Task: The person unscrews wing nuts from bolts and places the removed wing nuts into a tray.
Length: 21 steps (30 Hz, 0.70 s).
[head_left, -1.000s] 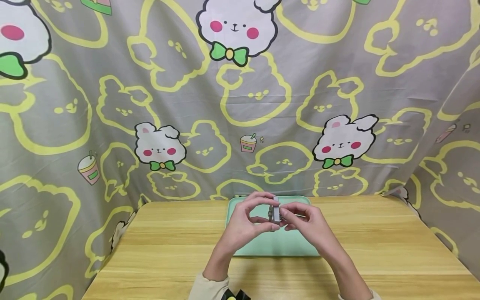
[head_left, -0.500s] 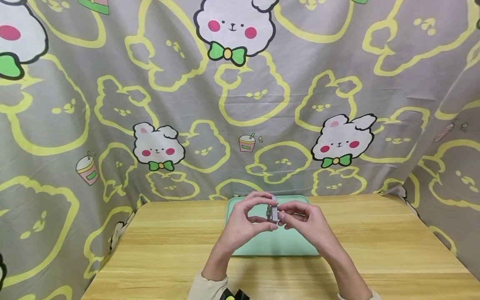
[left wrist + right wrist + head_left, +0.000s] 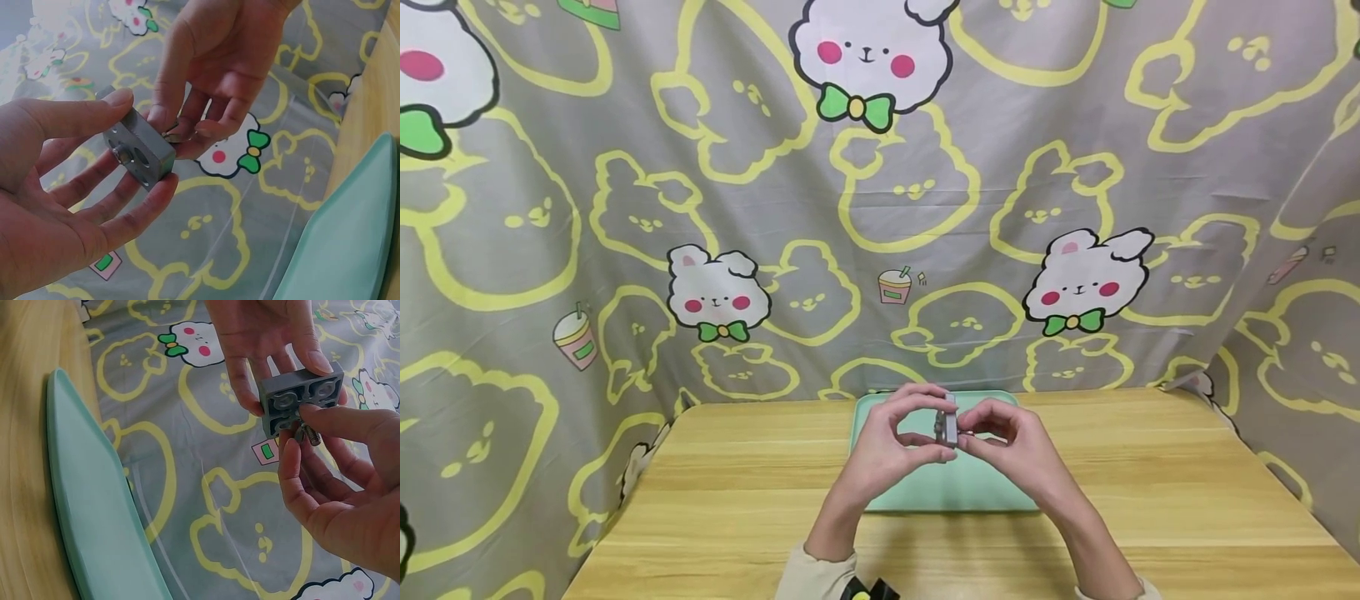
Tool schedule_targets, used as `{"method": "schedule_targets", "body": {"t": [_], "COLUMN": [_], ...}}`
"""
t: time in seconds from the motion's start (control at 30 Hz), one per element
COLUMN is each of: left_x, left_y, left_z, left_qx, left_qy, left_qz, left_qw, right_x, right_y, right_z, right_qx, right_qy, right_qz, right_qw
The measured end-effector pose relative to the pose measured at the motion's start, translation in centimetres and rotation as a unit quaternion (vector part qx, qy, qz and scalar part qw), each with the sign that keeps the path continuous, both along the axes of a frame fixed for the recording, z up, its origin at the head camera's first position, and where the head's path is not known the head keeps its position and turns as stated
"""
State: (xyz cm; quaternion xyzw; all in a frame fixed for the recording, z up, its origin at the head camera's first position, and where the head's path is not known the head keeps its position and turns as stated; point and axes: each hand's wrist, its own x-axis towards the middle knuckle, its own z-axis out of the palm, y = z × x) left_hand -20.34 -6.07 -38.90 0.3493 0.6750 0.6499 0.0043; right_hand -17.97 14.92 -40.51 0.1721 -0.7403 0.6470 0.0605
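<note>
A small grey block (image 3: pixel 304 394) with round recesses is up in the air above the mint-green tray (image 3: pixel 955 492). My left hand (image 3: pixel 891 437) holds the block by opposite edges, thumb on one side and fingertips on the other. On the block's right face, my right hand (image 3: pixel 1015 437) pinches what looks like a small metal wing nut (image 3: pixel 300 433) between thumb and fingers. Beside it a threaded bolt end (image 3: pixel 314 437) sticks out. In the left wrist view, the block's other face (image 3: pixel 132 152) shows round holes and a raised metal ring; the fingers partly hide the wing nut.
The tray lies on a light wooden table (image 3: pixel 737 483), close to its back edge. Behind and at both sides hangs a grey curtain (image 3: pixel 955 200) with rabbit prints. A black strap (image 3: pixel 868 590) sits at the left sleeve.
The right thumb and fingers have shifted their pinch at the block's right face, the thumb now sitting lower. The left hand and block have stayed almost in place.
</note>
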Motion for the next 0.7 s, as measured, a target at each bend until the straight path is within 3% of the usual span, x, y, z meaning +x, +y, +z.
{"method": "schedule_targets", "body": {"t": [0.3, 0.7], "left_x": [-0.02, -0.08], "left_y": [0.00, -0.20], "left_z": [0.13, 0.12], "left_qx": [-0.002, 0.006], "left_qy": [-0.002, -0.004], "left_qz": [0.002, 0.003], "left_qw": [1.0000, 1.0000], "right_x": [-0.24, 0.01], "right_y": [-0.17, 0.31], "right_z": [-0.30, -0.19], "right_qx": [-0.011, -0.028], "right_qy": [0.043, 0.017], "right_qz": [0.004, 0.019], "right_qw": [0.999, 0.999]}}
